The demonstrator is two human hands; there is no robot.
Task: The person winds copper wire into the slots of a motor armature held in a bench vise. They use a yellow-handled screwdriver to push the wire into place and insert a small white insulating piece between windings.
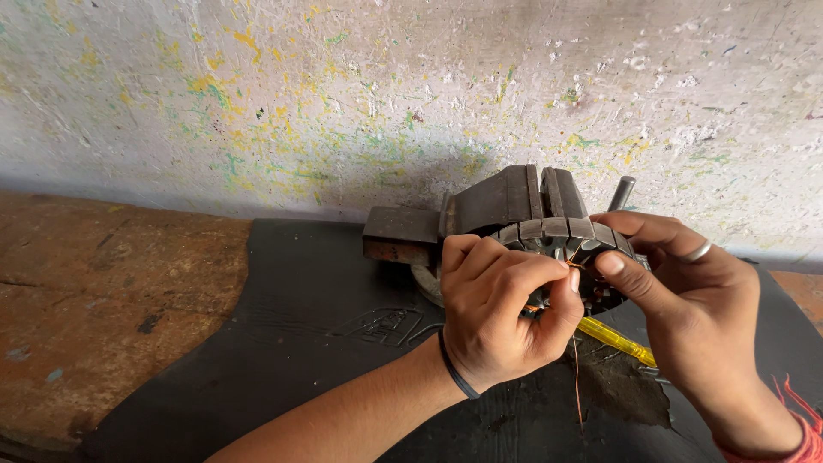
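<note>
— Hands, where were they?
— Right of centre. Left hand [501,313] pinched a copper wire [575,377]; right hand [686,296] gripped the slotted metal core [561,231] clamped in the vise [480,210].

Behind everything, a rough plastered wall [411,94], whitish and pitted, flecked with yellow and green paint, densest from nine to twelve o'clock. Along its foot, a dim grey band of shadow. At eight to nine o'clock, a worn reddish-brown bench top [103,300], scuffed, cracked and stained dark in patches. Over it from six to three o'clock, a black rubber mat [283,343], faintly embossed near the centre, torn at about four o'clock. At three o'clock, a sliver of the same reddish surface past the mat. Soft, even daylight, no hard shadows.
</note>
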